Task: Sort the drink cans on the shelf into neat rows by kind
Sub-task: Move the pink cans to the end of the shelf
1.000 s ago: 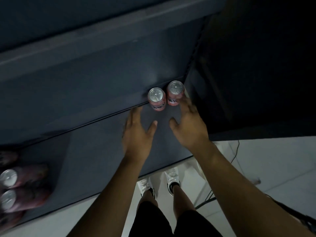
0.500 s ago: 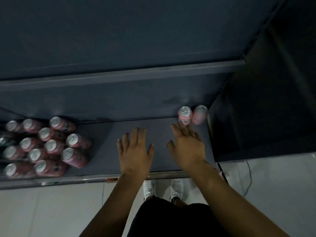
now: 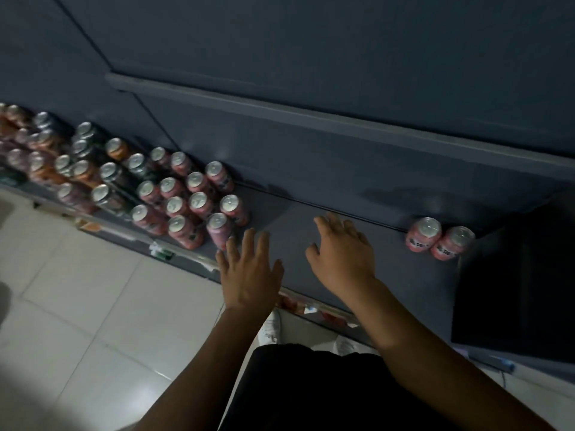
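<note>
Two pink cans point(image 3: 438, 238) stand side by side at the right end of the dark grey shelf point(image 3: 404, 275), against its back wall. A cluster of several pink cans point(image 3: 193, 197) stands left of the middle. Further left sit orange cans point(image 3: 116, 149) and dark green cans point(image 3: 109, 174), mixed together. My left hand point(image 3: 249, 269) hovers open with fingers spread, just right of the nearest pink can point(image 3: 219, 230). My right hand point(image 3: 342, 253) is open above the bare shelf between the two groups. Neither hand holds anything.
A shelf board point(image 3: 311, 119) juts out above the cans. A dark side panel point(image 3: 513, 290) closes the shelf's right end. White floor tiles point(image 3: 77, 290) lie below to the left, and my white shoes point(image 3: 270, 328) show under the shelf's front edge.
The view has swung left, bringing the large groups of cans into sight. Both hands have moved left, away from the two pink cans at the right end.
</note>
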